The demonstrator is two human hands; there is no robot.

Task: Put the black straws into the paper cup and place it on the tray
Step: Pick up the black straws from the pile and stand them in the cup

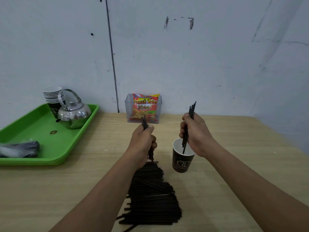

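Plain refreshment corner, home or office unclear.
Scuffed white wall (200,56), wood-grain surface (50,190), green tray (33,124) with steel kettle (74,114) and stacked paper cups (52,94), snack packet (145,106) in a clear box (127,106).

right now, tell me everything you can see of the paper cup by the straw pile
The paper cup is dark brown outside with a pale printed drawing and lettering, white inside, with a thin white rim. It stands upright on the wooden table, just right of the pile of black straws, well clear of the green tray. The right hand holds a few straws whose lower ends dip into its mouth; whether the hand touches the rim is unclear.
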